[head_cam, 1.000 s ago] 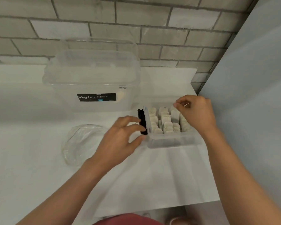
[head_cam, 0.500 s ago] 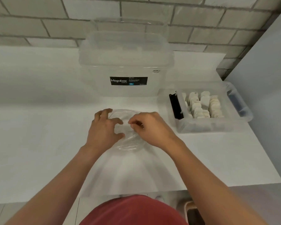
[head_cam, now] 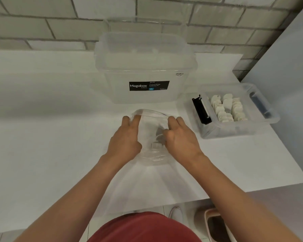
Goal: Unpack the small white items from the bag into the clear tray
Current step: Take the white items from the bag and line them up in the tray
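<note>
A clear plastic bag (head_cam: 151, 130) lies on the white counter in front of me. My left hand (head_cam: 125, 141) grips its left side and my right hand (head_cam: 179, 138) grips its right side, pulling the mouth apart. One small white item (head_cam: 155, 145) shows through the plastic between my hands. To the right stands the clear tray (head_cam: 241, 130), with several small white items (head_cam: 226, 108) in rows inside it and a black latch (head_cam: 200, 110) at its left end.
A large clear lidded Megabox storage box (head_cam: 145, 67) stands behind the bag against the brick wall. A grey wall (head_cam: 290, 84) closes the right side. The counter's front edge (head_cam: 234, 193) is near my body; floor and a bin (head_cam: 215, 224) lie below.
My hands left the tray and came to the bag at the centre. Since half a second ago they have spread the bag's mouth wider.
</note>
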Available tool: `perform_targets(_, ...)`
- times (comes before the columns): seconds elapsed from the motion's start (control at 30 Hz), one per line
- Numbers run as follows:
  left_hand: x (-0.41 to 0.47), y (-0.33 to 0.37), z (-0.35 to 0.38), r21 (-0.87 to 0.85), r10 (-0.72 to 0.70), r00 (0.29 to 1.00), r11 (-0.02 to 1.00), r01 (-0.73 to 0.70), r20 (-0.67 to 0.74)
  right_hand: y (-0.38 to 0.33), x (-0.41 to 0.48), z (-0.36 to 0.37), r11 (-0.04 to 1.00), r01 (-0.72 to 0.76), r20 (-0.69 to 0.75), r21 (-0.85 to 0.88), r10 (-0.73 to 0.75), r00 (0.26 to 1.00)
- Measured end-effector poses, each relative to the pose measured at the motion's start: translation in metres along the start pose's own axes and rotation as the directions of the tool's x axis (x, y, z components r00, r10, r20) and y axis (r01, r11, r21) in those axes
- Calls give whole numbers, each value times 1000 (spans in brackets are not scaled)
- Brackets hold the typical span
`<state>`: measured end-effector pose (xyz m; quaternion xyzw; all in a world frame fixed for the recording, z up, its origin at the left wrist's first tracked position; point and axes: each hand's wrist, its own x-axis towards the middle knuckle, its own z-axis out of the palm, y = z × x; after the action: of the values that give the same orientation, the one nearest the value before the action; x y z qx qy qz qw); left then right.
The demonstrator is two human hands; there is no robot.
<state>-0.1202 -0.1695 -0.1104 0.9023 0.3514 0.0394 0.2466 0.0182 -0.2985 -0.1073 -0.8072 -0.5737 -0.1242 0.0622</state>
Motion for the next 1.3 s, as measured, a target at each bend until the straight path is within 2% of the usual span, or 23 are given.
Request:
perform_targets(0.1,-3,1,1,-12,51,996,999,-52,-72,-7,-10,-2,987,-113,-145,-114,96,985)
perform_targets(0.17,-5,-1,1,-21,67,993,997,-69,-100,-8,-15,1,952,-252,-120,-173,234,965)
perform_targets(0.23,-7,-4,1,-18,78,990,997,-80,-115,-7,-19,4,913,-383,-94,-143,372,923)
perform_targets(0.3,-10,-4,3,19,107,987,994,-105,-121,-8,-21,5,885,-463,-41,-54,462,886)
perform_targets(0.37,-12,-3,6,78,146,984,987,-138,-106,-8,-18,6,860,-492,121,133,479,869)
perform_targets(0.47,-11,-2,10,66,202,977,978,-198,-71,-2,-14,9,728,-562,357,393,443,823)
perform_targets(0.63,-5,-8,17,77,199,979,976,-202,46,5,-14,17,478,-556,396,680,398,827)
perform_targets(0.7,-2,-10,18,79,168,984,982,-173,66,9,-17,22,443,-524,387,727,366,846)
perform_targets(0.73,-1,-11,18,77,154,985,984,-159,72,10,-18,23,481,-507,360,715,368,857)
perform_targets(0.77,-1,-12,18,79,142,987,986,-148,77,12,-20,23,564,-487,312,666,383,870)
perform_targets(0.87,-1,-12,21,98,117,990,987,-125,82,10,-26,15,884,-332,80,328,324,943)
perform_targets(0.9,-1,-12,21,103,113,990,987,-121,83,8,-27,10,939,-250,-15,238,261,965)
perform_targets(0.97,-1,-10,23,110,105,991,987,-115,86,6,-26,2,977,-85,-138,197,114,984)
perform_targets(1.0,-1,-9,23,115,101,991,987,-111,90,5,-26,0,976,-6,-121,216,33,992)
perform_targets(1.03,-2,-9,24,123,96,990,986,-108,99,5,-25,-1,970,50,-39,236,-42,998)
perform_targets(1.13,-2,-9,26,131,87,987,986,-104,133,5,-20,-2,970,63,325,236,-140,935)
perform_targets(1.2,-1,-10,26,130,84,986,986,-103,144,5,-15,-3,978,54,414,202,-135,900)
perform_targets(1.3,0,-11,26,125,79,986,987,-99,149,6,-6,-4,983,79,457,166,-147,877)
